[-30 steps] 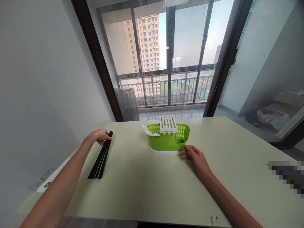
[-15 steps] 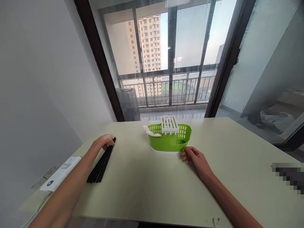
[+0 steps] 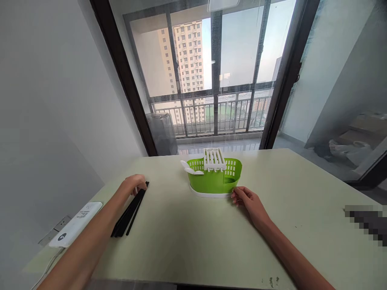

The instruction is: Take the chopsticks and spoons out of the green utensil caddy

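Several black chopsticks (image 3: 128, 215) lie on the table at the left, one set a little apart from the others. My left hand (image 3: 136, 184) is closed around them near their far ends; its fingertips are partly hidden. A green chopstick and cutlery basket (image 3: 208, 184) with a white base tray stands upright at the middle. My right hand (image 3: 246, 198) has its fingers bent together at the basket's lower right edge, pinching the rim there. White spoons (image 3: 193, 171) hang over the basket's left side, and a white slotted rack (image 3: 214, 159) sits across its top.
A white power strip (image 3: 75, 225) with a cable lies along the table's left edge, by the wall. Behind the pale table (image 3: 196, 241) is a dark-framed glass door. A blurred dark object (image 3: 367, 223) is at the far right.
My left hand has shifted slightly, and the chopsticks have drawn closer together except one that now lies apart on the right. My right hand and the basket have stayed in place.
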A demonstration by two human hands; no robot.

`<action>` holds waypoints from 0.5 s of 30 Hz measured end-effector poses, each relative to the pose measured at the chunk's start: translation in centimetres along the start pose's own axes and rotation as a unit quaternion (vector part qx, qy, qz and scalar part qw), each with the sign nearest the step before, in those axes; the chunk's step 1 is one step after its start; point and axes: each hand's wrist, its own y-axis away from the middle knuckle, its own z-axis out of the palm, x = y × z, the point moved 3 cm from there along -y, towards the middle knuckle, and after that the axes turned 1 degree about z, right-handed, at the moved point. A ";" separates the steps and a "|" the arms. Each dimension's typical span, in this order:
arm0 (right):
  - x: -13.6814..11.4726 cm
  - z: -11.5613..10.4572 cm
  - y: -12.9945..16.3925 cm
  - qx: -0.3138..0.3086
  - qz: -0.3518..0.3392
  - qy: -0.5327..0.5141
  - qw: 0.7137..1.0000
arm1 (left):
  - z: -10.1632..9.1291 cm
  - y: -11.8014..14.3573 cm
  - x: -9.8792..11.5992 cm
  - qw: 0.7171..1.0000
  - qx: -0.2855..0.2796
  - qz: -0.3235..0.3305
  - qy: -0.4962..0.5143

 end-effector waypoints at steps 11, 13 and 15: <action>0.3 -0.1 -0.3 0.002 -0.003 -0.010 1.000 | -2.7 2.3 4.4 0.975 0.156 0.155 0.003; 0.4 -0.2 -0.3 0.003 -0.004 -0.008 1.000 | -3.1 4.6 7.2 0.920 0.231 0.303 0.093; 0.4 -0.2 -0.3 0.001 -0.004 -0.008 1.000 | -3.1 6.9 9.8 0.868 0.271 0.383 0.165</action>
